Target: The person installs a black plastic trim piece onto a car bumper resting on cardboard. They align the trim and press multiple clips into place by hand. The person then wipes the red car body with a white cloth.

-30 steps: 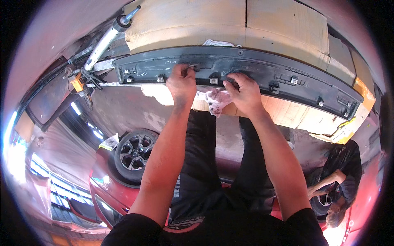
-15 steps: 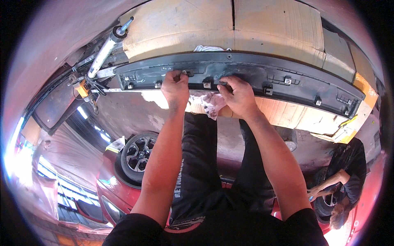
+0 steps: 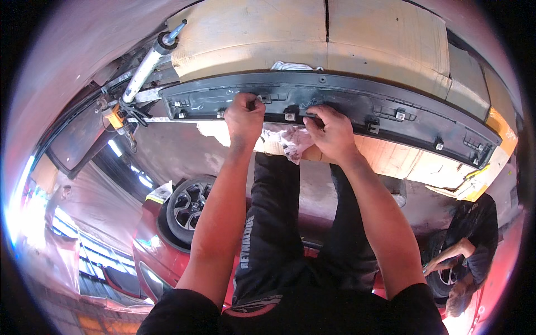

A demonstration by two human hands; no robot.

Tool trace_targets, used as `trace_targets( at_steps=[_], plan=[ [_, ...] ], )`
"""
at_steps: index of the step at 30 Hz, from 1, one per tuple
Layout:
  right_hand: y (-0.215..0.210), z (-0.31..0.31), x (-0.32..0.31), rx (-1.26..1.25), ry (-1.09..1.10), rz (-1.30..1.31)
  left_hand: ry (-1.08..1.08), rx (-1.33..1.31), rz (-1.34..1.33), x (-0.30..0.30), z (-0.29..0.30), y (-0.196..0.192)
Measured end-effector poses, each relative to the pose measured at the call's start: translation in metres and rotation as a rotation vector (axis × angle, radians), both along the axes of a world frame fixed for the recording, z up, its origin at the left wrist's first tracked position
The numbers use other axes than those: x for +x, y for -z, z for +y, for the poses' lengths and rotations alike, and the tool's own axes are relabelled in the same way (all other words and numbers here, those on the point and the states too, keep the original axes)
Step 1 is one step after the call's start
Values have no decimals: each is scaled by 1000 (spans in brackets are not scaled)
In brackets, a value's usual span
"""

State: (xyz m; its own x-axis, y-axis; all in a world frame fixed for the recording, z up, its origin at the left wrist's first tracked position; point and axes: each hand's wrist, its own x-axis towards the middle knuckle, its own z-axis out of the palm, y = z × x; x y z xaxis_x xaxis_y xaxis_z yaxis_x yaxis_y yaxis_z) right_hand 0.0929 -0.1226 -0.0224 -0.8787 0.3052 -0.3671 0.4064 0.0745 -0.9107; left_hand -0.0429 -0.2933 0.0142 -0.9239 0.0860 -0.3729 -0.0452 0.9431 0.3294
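Since a second ago both hands have stayed on the long dark trim panel [image 3: 335, 106] along the tan board's [image 3: 290, 39] edge; fitting seems ongoing. Left hand [image 3: 244, 116] fisted on its lower rim, right hand [image 3: 329, 129] pressed flat, fingers curled over (white rag [image 3: 291, 143] beneath). Both arms extended.

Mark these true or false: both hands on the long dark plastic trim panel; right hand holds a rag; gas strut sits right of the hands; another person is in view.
1. Both hands rest on the long dark plastic trim panel. True: left hand and right hand grip its lower edge.
2. The right hand holds a white crumpled rag. True.
3. The silver gas strut sits right of the hands. False: upper left.
4. Nobody else is visible. False: a person in dark clothes crouches at lower right.
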Motion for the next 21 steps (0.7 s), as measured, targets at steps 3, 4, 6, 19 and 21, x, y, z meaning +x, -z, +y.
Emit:
trace_targets(
  at_steps=[3, 4, 6, 19, 21],
  plan=[
    [0, 0, 0, -2, -22, -7, 98, -73, -17, -6, 3, -3],
    [-1, 1, -1, -18, -27, -16, 67, -66, -29, -5, 6, -6],
    [-3, 2, -1, -49, -37, -32, 35, -34, -25, -1, 8, -4],
    [-27, 16, -15, 411, -261, 81, 406, -397, -182, -3, 16, -17],
    [-43, 36, -45, 595, -289, 194, 470, -476, -202, -7, 18, -11]
  ],
)
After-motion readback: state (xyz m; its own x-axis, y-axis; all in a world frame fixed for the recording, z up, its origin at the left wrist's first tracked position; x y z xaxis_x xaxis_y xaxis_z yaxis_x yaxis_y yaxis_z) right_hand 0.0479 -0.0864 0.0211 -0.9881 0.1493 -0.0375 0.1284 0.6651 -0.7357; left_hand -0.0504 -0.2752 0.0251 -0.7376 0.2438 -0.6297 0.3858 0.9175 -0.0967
